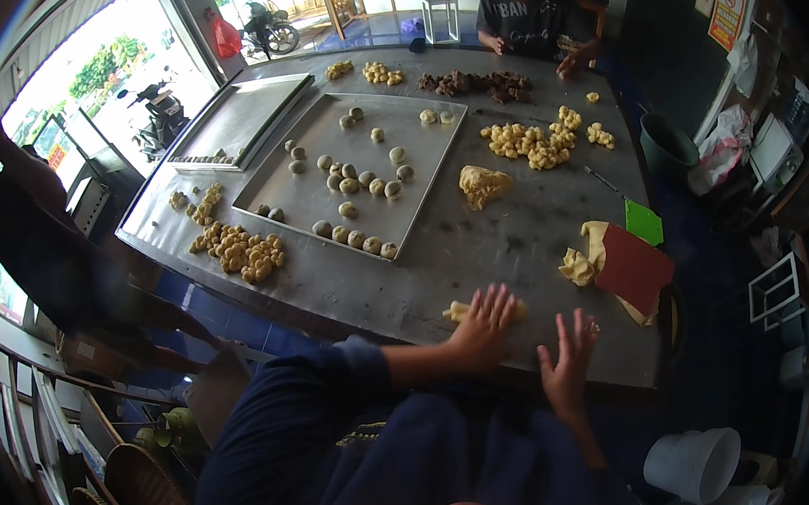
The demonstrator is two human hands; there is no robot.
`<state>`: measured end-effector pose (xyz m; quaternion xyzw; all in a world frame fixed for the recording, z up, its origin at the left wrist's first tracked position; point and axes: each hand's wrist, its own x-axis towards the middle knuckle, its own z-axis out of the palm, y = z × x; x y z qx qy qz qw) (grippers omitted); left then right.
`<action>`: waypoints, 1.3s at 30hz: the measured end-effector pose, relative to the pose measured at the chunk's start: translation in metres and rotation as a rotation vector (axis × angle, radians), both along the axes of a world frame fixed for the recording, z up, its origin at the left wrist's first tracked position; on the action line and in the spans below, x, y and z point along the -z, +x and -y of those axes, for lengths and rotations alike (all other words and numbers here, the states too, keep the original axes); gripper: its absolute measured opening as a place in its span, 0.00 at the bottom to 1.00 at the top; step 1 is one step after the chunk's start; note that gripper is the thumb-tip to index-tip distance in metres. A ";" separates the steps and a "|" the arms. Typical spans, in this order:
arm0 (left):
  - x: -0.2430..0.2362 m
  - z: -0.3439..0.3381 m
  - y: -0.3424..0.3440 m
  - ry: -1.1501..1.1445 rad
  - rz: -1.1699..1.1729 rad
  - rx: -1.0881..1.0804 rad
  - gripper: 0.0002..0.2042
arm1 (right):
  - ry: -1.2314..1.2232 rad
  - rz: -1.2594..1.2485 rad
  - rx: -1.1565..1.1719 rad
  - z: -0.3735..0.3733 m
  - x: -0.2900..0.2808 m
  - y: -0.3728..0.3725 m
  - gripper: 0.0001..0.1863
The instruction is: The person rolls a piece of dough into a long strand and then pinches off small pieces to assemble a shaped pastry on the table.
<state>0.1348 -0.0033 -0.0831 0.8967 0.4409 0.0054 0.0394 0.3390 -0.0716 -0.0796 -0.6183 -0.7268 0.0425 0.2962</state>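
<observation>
We read this as the rolling step; left hand (482, 329) lies flat, fingers spread, on a dough roll (460, 309) at the desk (482, 250) near edge; right hand (570, 354) open beside it, gripping nothing; next likely needs even palm pressure, then cutting pieces for the tray (431, 173).

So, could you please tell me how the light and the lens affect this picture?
Head view: daylight through the windows at upper left is blown out and puts a sheen on the metal table; the fisheye bends the table edges and blackens the corners; the left hand on the dough and the right hand look slightly soft.
</observation>
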 end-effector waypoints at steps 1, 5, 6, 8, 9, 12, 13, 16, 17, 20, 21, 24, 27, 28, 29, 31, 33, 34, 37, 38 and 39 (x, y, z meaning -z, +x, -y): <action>0.005 0.015 -0.010 -0.031 0.041 0.053 0.42 | -0.032 -0.042 -0.097 -0.005 -0.006 -0.008 0.34; -0.009 0.026 -0.049 0.056 0.204 0.093 0.33 | -0.070 0.000 -0.411 -0.025 -0.017 -0.033 0.37; -0.020 0.023 -0.055 0.128 0.244 0.052 0.30 | 0.042 -0.005 -0.409 -0.030 -0.011 -0.041 0.30; -0.022 0.012 -0.064 -0.013 0.197 0.024 0.24 | 0.000 0.050 -0.374 -0.040 -0.001 -0.050 0.24; -0.019 0.006 -0.069 -0.076 0.175 0.007 0.21 | -0.014 0.080 -0.361 -0.045 -0.001 -0.054 0.20; -0.011 -0.003 -0.091 0.153 0.419 0.095 0.15 | 0.077 -0.011 -0.413 -0.054 -0.012 -0.040 0.12; -0.021 -0.004 -0.100 0.165 0.437 0.098 0.15 | 0.094 -0.002 -0.412 -0.052 -0.020 -0.034 0.12; -0.043 0.009 -0.116 0.072 0.434 0.081 0.18 | 0.048 0.062 -0.425 -0.040 -0.032 -0.024 0.13; -0.040 0.014 -0.118 0.048 0.414 0.088 0.19 | -0.025 0.108 -0.441 -0.035 -0.026 -0.023 0.15; -0.004 0.024 -0.118 0.010 0.231 0.025 0.22 | -0.035 0.373 -0.421 -0.010 -0.017 -0.030 0.22; -0.014 0.031 -0.108 0.058 0.208 -0.003 0.24 | -0.005 0.481 -0.396 -0.004 -0.024 -0.038 0.24; -0.019 0.041 -0.061 -0.097 0.132 0.026 0.36 | -0.346 0.044 -0.472 0.003 0.004 -0.058 0.29; 0.024 0.015 -0.051 0.081 0.340 -0.051 0.39 | -0.363 0.096 -0.471 -0.020 0.013 -0.076 0.32; 0.029 -0.004 -0.054 0.168 0.303 -0.086 0.40 | -0.309 0.157 -0.404 -0.036 0.016 -0.082 0.32; 0.026 -0.023 -0.054 0.126 0.283 -0.128 0.39 | -0.261 0.216 -0.332 -0.053 0.023 -0.086 0.33; 0.015 -0.063 -0.045 0.038 0.243 -0.182 0.38 | -0.246 0.345 -0.198 -0.091 0.034 -0.079 0.36; 0.026 -0.111 -0.039 0.130 0.289 -0.272 0.37 | -0.186 0.408 -0.095 -0.134 0.025 -0.071 0.39; 0.025 -0.131 -0.042 0.208 0.299 -0.306 0.37 | -0.110 0.393 -0.062 -0.156 0.024 -0.069 0.40; 0.016 -0.169 -0.049 0.374 0.311 -0.336 0.36 | 0.117 0.385 -0.009 -0.210 0.026 -0.054 0.41; 0.015 -0.172 -0.050 0.379 0.306 -0.304 0.35 | 0.193 0.363 -0.050 -0.216 0.025 -0.052 0.41; 0.014 -0.172 -0.050 0.385 0.302 -0.270 0.35 | 0.270 0.341 -0.089 -0.218 0.025 -0.050 0.41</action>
